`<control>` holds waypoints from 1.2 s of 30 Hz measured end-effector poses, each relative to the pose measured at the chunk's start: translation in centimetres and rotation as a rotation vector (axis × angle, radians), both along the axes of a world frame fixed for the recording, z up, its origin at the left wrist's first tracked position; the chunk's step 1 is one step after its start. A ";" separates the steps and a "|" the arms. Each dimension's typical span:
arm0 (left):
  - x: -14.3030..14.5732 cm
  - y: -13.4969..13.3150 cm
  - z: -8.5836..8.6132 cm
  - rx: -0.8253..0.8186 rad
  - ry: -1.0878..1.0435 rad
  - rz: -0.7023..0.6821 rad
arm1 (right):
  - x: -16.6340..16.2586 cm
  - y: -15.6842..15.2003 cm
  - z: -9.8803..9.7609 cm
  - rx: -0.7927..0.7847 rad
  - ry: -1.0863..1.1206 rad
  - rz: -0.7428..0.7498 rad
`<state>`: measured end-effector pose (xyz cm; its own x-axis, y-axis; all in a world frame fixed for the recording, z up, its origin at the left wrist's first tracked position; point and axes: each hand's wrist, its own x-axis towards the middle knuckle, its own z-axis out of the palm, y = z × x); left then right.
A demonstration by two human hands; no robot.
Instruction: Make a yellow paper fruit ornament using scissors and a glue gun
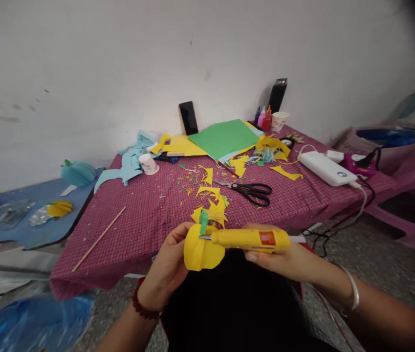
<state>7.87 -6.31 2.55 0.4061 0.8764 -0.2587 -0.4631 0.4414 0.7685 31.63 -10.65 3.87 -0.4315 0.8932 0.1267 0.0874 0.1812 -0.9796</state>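
Held near the table's front edge, a yellow paper pumpkin (pixel 207 256) with a green stem (pixel 203 221) sits in my left hand (pixel 170 261). The fingers of that hand are closed on its left side and partly hidden behind it. My right hand (pixel 276 259) is wrapped round a yellow hot glue gun (pixel 246 239), which points left. The gun's metal nozzle lies at the pumpkin's top, close to the base of the stem; whether it touches I cannot tell. Just beyond are yellow paper scraps (pixel 216 211) and black-handled scissors (pixel 253 191).
A wooden stick (pixel 99 239) lies at the left of the checked tablecloth (pixel 126 249). Green paper (pixel 225 139), a phone (pixel 188 118) and a paper cup (pixel 148 165) stand or lie behind. At right are a white power box (pixel 324 167) and cables. Finished-looking paper pumpkins (pixel 77 172) rest on the blue table.
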 end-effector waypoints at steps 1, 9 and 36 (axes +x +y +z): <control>0.1 0.0 0.0 -0.004 -0.003 0.003 | 0.0 -0.1 0.0 0.007 -0.004 0.005; 0.1 0.2 0.0 0.026 0.064 0.046 | 0.1 -0.7 0.3 0.130 -0.230 0.002; 0.8 -0.5 0.6 0.131 0.152 0.017 | -0.9 -1.2 1.2 0.095 -0.270 0.009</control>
<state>8.63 -6.78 3.16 0.3560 0.9129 -0.1996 -0.3439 0.3266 0.8804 30.76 -11.87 5.12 -0.4688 0.8788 0.0895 0.3404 0.2732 -0.8997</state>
